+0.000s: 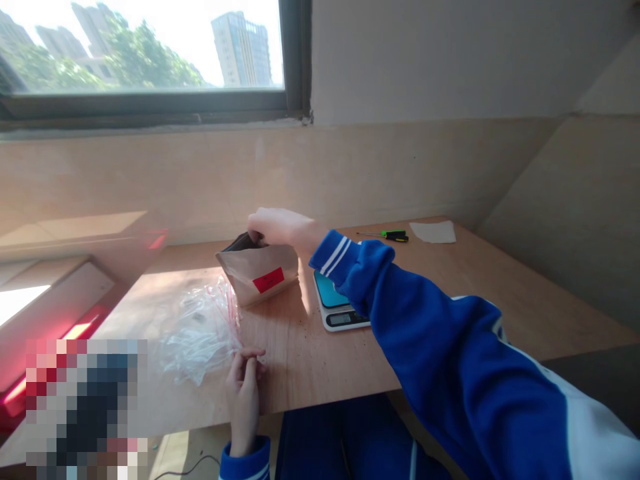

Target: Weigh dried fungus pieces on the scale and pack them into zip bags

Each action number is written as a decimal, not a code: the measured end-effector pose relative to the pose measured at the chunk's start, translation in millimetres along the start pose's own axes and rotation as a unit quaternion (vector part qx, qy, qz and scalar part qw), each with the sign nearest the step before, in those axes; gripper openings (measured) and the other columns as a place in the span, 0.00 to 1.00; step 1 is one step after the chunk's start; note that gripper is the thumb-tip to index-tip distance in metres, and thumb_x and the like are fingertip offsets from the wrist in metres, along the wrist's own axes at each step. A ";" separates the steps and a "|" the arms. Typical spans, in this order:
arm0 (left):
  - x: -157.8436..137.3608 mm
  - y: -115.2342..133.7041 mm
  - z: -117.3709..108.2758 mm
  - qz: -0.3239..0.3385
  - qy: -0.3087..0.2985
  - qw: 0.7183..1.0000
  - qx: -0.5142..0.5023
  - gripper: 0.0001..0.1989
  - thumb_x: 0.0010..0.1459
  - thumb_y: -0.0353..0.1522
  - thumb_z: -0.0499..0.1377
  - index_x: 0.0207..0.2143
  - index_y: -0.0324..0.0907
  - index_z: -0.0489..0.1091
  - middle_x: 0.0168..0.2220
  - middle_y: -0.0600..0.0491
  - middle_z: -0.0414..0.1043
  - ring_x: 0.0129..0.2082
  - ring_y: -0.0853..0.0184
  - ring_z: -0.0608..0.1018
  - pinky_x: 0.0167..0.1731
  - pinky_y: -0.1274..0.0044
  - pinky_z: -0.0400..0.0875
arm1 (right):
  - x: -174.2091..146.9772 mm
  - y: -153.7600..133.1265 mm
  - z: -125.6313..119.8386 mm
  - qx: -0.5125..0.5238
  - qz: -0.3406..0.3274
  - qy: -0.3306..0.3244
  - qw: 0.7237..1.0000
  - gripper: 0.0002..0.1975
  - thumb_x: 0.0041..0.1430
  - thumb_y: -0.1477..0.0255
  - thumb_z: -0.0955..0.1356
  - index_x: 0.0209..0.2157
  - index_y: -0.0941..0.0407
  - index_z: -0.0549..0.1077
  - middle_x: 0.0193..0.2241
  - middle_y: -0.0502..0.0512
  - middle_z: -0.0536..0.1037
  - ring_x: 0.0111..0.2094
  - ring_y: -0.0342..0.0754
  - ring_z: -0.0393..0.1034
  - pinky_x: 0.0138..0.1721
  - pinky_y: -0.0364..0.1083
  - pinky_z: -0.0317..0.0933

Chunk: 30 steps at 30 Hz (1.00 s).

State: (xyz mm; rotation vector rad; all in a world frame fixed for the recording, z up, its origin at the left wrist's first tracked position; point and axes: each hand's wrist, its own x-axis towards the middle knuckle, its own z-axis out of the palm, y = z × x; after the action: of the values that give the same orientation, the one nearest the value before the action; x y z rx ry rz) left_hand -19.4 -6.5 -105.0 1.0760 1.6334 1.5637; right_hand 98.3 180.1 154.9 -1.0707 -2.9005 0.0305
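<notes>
While reaching across the wooden table, dips the bent fingers of the right hand into the gaping mouth of a brown paper bag. Cannot tell, past that hiding rim, whether pinching anything or pressing the fingertips together. Has the bag standing on the tabletop towards the wall, dark inside, with 1 red label on its front. Holds the left hand low, near the front edge, with fingers loosely curled and partly apart, nothing visible gripped between them. Has it just beside crumpled clear plastic, streaked with red lines on the side nearest the paper bag; cannot tell whether touching.

Passes the blue sleeve of the right arm, with 2 white stripes at the cuff, above a white scale, hiding part of its blue platform and leaving a small display in view, too faint to read. Further out, near the wall, has 2 screwdrivers, 1 green-handled and 1 black and yellow, with a white sheet just to the right. Sits in blue trousers, facing a window at upper left, with trees and tall buildings outside.
</notes>
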 end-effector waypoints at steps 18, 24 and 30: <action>-0.8 -2.4 -0.1 -0.010 -0.004 1.000 -0.013 0.12 0.54 0.41 0.57 0.32 0.42 0.72 0.21 0.56 0.65 0.23 0.68 0.68 0.23 0.78 0.63 | -145.0 112.7 133.2 0.383 0.184 0.253 0.869 0.06 0.56 0.77 0.69 0.36 0.58 0.78 0.37 0.59 0.82 0.39 0.49 0.77 0.44 0.49 0.69; -0.5 -1.8 -0.8 -0.009 -0.002 1.000 -0.006 0.12 0.54 0.41 0.57 0.32 0.42 0.71 0.22 0.56 0.65 0.24 0.68 0.68 0.25 0.78 0.64 | -153.9 99.8 184.3 0.249 0.169 0.220 0.928 0.09 0.60 0.79 0.66 0.37 0.57 0.78 0.41 0.60 0.80 0.44 0.51 0.74 0.48 0.52 0.66; -1.2 -1.3 -1.3 -0.008 -0.004 1.000 -0.009 0.12 0.54 0.41 0.57 0.32 0.42 0.71 0.22 0.56 0.65 0.24 0.68 0.68 0.26 0.77 0.64 | -150.9 90.5 139.5 0.252 0.106 0.296 0.915 0.09 0.61 0.76 0.65 0.39 0.56 0.77 0.40 0.58 0.79 0.44 0.50 0.73 0.48 0.50 0.66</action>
State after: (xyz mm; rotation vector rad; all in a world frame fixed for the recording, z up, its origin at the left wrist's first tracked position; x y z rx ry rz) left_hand -20.2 -8.1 -106.2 1.0561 1.6145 1.5587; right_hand 264.2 150.7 6.4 -1.0506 -2.0658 0.3713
